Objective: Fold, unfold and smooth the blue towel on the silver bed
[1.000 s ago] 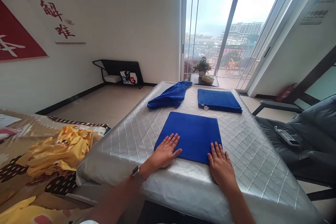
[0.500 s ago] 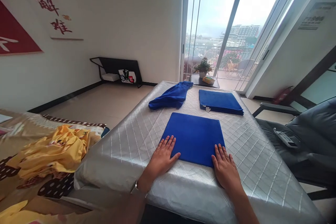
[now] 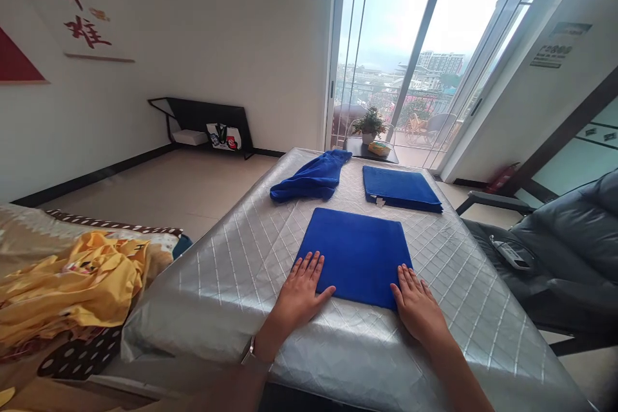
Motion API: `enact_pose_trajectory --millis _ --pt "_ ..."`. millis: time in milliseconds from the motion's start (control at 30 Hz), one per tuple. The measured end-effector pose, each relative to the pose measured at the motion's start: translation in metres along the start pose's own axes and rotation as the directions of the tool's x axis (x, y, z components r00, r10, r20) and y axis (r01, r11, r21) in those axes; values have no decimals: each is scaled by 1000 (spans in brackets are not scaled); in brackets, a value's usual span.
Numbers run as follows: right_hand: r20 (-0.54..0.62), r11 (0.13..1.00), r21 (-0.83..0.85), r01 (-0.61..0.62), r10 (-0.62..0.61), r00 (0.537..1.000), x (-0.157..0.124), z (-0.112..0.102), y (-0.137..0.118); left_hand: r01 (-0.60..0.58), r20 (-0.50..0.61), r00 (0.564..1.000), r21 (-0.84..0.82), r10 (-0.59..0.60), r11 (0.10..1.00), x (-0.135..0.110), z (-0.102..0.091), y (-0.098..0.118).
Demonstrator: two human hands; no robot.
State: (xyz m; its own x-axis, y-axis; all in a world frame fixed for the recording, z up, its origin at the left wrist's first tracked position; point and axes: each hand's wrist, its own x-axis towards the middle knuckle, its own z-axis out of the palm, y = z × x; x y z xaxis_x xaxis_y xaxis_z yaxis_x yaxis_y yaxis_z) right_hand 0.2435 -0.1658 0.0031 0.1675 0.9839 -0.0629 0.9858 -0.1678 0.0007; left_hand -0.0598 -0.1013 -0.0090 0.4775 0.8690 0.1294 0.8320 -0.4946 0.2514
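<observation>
A folded blue cloth (image 3: pixel 357 251) lies flat near the front of a table with a silver quilted cover (image 3: pixel 241 257). On its near left corner rests my left hand (image 3: pixel 302 290), palm down, fingers stretched out. My right hand (image 3: pixel 416 299) lies flat at the near right corner, fingers extended and partly on the cloth's edge. Neither hand grips anything. Farther back on the right is a stack of folded blue cloths (image 3: pixel 400 187) with a white tag. A crumpled blue cloth (image 3: pixel 313 175) lies at the back left.
Yellow clothing (image 3: pixel 82 277) is heaped on a patterned bedspread at left. A dark armchair (image 3: pixel 555 251) with a remote-like device (image 3: pixel 509 252) stands at right. Beyond the table's far end, a small stand (image 3: pixel 357 149) holds a potted plant (image 3: pixel 371 123) before a glass door.
The camera view has turned slightly to the right, shifting the room leftward. Both hands stay flat at the cloth's near corners, with only a slight shift.
</observation>
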Motion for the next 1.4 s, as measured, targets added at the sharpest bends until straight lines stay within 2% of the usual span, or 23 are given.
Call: enact_pose_trajectory --millis 200,300,467,533,600,700,767,833,900,1033,1167,1300,1400 --pt "-30 1000 -15 0 -1 1000 41 -19 -7 9 7 1000 16 -9 1000 1 0 2" --pt "-26 1000 -9 -15 15 1000 51 -15 -10 13 21 1000 26 -13 1000 0 -1 0" --pt "-31 999 44 -21 22 999 52 -2 -9 -2 64 998 45 -1 999 8 -6 1" --pt "-41 999 49 -21 23 999 52 -1 -9 -38 60 998 50 35 998 19 -9 15" --pt "-52 999 51 -16 18 999 52 -1 -8 -130 52 990 33 129 991 37 -11 40" --pt "-54 999 35 6 -4 999 51 -1 -7 -316 96 943 -38 318 948 71 -6 88" --pt "-42 1000 16 25 -25 999 50 -2 -5 -377 128 914 -85 385 922 91 2 115" --pt "-32 999 0 40 -40 999 50 -2 -4 -391 119 908 -112 403 914 105 13 130" --pt "-29 999 -6 42 -43 999 49 -3 -4 -388 84 913 -115 398 914 111 23 133" --pt "-38 1000 1 10 -10 999 50 -5 -8 -340 55 937 -89 345 936 103 29 108" --pt "-39 999 39 -21 22 999 50 -6 -10 -225 78 971 -34 227 974 87 12 59" --pt "-26 998 63 -31 32 999 51 -6 -11 -42 93 995 39 38 998 67 -6 7" --pt "-19 997 61 -38 39 999 51 -6 -11 44 69 996 73 -49 996 55 -11 -17"
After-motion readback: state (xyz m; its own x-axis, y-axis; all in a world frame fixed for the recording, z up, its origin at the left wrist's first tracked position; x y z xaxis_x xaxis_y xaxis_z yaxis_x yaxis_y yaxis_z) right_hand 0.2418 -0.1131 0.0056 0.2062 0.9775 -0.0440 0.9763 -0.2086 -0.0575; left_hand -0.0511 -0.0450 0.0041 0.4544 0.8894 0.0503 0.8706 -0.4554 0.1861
